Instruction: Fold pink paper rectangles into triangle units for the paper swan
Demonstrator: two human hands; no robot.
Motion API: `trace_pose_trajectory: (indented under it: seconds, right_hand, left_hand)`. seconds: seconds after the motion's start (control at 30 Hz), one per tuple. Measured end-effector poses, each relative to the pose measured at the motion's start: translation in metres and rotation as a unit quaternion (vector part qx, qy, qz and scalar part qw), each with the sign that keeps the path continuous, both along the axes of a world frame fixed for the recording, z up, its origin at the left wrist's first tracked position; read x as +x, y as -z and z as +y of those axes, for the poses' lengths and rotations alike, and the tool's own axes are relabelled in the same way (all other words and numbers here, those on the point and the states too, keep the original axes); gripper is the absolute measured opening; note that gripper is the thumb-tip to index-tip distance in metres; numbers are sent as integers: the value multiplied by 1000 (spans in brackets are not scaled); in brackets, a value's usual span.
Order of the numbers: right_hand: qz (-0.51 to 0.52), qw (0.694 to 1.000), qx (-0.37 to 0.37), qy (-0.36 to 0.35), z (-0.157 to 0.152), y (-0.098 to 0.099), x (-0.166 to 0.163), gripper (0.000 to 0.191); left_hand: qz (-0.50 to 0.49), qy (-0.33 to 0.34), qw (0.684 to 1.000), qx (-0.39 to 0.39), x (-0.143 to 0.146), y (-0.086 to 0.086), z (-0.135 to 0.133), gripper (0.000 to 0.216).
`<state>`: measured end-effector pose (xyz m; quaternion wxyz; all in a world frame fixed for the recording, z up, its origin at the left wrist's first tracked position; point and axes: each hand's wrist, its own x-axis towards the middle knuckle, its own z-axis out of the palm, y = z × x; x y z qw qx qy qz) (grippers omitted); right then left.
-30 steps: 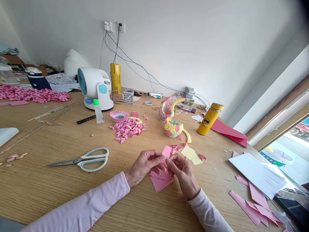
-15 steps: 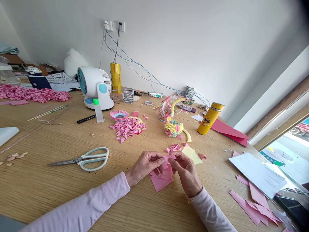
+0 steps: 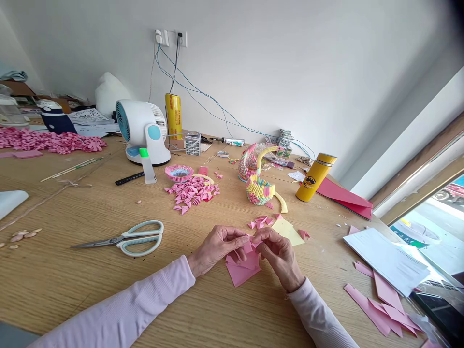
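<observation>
My left hand (image 3: pixel 225 245) and my right hand (image 3: pixel 277 253) meet near the front middle of the table, both pinching one small piece of pink paper (image 3: pixel 254 243). Fingers cover most of that piece. Beneath them lie several pink paper sheets (image 3: pixel 242 274) on the wood. Just beyond my right hand are a pale yellow paper sheet (image 3: pixel 289 231) and a few folded pink paper triangles (image 3: pixel 261 221). Farther back stands a small yellow, pink and green folded-paper basket (image 3: pixel 260 191), with a curved yellow paper strip (image 3: pixel 281 203) beside it.
Open-handled scissors (image 3: pixel 123 239) lie to the left. A heap of pink folded pieces (image 3: pixel 192 192), a glue bottle (image 3: pixel 148 166) and a fan (image 3: pixel 142 130) are behind. A yellow flask (image 3: pixel 316 178) stands back right; white papers (image 3: pixel 386 258) and pink strips (image 3: pixel 384 314) lie right.
My right fingers have curled in closer to the left ones over the pink paper, so less of it shows. The things on the table have not moved.
</observation>
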<state>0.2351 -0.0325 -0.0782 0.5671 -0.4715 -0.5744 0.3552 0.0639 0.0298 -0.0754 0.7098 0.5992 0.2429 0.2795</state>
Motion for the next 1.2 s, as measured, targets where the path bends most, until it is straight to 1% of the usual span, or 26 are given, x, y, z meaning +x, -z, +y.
trace_pose_trajectory:
  seconds: [0.1, 0.17, 0.27, 0.37, 0.47, 0.57, 0.63, 0.93, 1.2]
  right_hand:
    - [0, 1000, -5, -20, -2, -2, 1, 7]
    - [17, 999, -27, -28, -4, -3, 2, 11]
    - [32, 997, -64, -12, -4, -2, 2, 20]
    - [3, 997, -77, -6, -1, 3, 1, 27]
    - [-11, 997, -70, -3, 2, 8, 2, 30]
    - [6, 998, -64, 12, 3, 9, 3, 29]
    - [22, 998, -65, 13, 2, 8, 4, 28]
    - [61, 994, -90, 5, 0, 0, -1, 28]
    - [96, 989, -113, -10, 1, 1, 0, 28]
  left_hand:
    - [9, -14, 999, 28, 0, 1, 1, 36]
    - [16, -21, 998, 58, 0, 1, 1, 35]
    - [32, -24, 994, 97, 0, 0, 1, 34]
    - [43, -31, 992, 114, 1, -2, -1, 33]
    - [31, -10, 996, 88, 1, -5, -1, 35]
    - [21, 18, 999, 43, 0, -7, -2, 36]
    - [23, 20, 999, 26, 0, -8, -2, 35]
    - [20, -6, 1000, 19, 1, -2, 0, 32]
    - [15, 1, 1000, 3, 0, -2, 0, 33]
